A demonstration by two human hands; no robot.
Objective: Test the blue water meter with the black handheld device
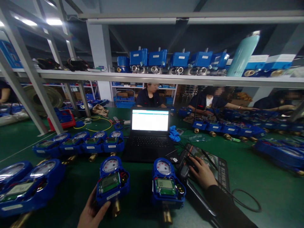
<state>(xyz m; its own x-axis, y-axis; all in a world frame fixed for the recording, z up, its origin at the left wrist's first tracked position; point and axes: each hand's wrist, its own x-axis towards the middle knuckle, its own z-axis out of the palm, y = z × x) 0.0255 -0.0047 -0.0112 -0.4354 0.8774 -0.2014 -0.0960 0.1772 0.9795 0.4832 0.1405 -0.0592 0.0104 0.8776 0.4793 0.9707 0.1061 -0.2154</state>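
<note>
Left hand: my left hand (91, 212) at 7 o'clock cups the lower left side of a meter (112, 183), thumb along its bottom edge, fingers closed on the body.
Right hand: my right hand (201, 172) at 4 o'clock lies palm down, fingers curled over a black scanner (184, 164) on a dark pad (219, 172).
Meter: upright on the green table (261, 183), dial up, circuit board exposed.
Handling: looks heavy, rigid, brass stub below; the open board seems fragile, so I judge the blue casing sides the safest hold.
Second meter: (166, 185) just right, untouched.
Laptop: (149, 131) at 12 o'clock, screen lit.
</note>
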